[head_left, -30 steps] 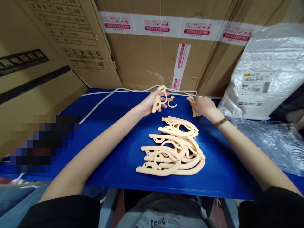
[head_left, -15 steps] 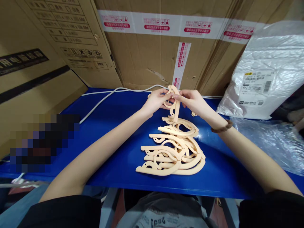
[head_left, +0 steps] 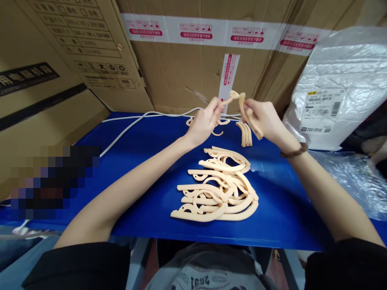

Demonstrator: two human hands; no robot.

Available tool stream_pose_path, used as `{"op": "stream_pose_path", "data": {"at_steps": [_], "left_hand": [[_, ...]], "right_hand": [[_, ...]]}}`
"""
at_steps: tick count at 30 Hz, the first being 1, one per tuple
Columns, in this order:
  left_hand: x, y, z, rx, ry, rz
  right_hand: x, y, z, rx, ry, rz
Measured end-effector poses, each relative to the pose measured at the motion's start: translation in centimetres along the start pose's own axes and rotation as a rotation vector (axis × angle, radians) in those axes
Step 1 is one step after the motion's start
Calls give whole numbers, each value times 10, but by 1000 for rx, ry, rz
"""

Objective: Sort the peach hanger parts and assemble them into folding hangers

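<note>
Both hands are closed on beige plastic pieces, raised above the far side of a blue table [head_left: 136,217].
The left hand [head_left: 204,121] pinches a slim hook piece [head_left: 233,95], its broad end pointing right; the right hand [head_left: 267,121] grips a curved arm piece [head_left: 248,119], its upper tip close by that end, though whether the two touch I cannot tell. Below the right hand, similar curved pieces [head_left: 244,135] lie side by side, and a loose hook [head_left: 218,133] sits near the left hand. Nearer the person, folded hangers [head_left: 211,186] overlap in a pile. A white cable [head_left: 145,115] runs along the cardboard [head_left: 181,76] behind; a white parcel [head_left: 320,108] stands at the right.
</note>
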State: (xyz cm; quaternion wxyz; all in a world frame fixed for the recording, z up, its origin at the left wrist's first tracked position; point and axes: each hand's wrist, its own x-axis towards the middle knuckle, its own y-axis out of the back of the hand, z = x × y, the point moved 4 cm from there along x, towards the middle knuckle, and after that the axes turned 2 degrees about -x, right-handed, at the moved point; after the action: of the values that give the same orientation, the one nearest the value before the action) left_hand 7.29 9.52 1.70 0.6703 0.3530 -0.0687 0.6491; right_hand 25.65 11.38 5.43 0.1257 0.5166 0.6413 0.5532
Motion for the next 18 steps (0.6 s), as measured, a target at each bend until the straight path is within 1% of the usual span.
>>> {"op": "stream_pose_path", "data": {"at_steps": [1, 2, 4, 5, 7, 9, 11, 15, 18], "left_hand": [[1, -3, -4, 0, 7, 11], [3, -7, -11, -8, 50, 3], [7, -17, -29, -21, 210, -61], [9, -23, -39, -16, 311, -121], [10, -32, -54, 11, 417, -201], [11, -36, -61, 61, 442, -228], [10, -36, -62, 132, 443, -227], [7, -33, -56, 270, 445, -216], [7, -29, -49, 337, 458, -184]], "right_hand": [[1, 2, 4, 143, -27, 3], [1, 3, 9, 283, -65, 9], [2, 6, 17, 486, -153, 21], [2, 7, 20, 541, -190, 29], [3, 6, 22, 596, -229, 47], [3, 3, 21, 622, -244, 74], [4, 0, 20, 644, -251, 86], [5, -5, 21, 734, -266, 108], [8, -7, 25, 831, -289, 178]]}}
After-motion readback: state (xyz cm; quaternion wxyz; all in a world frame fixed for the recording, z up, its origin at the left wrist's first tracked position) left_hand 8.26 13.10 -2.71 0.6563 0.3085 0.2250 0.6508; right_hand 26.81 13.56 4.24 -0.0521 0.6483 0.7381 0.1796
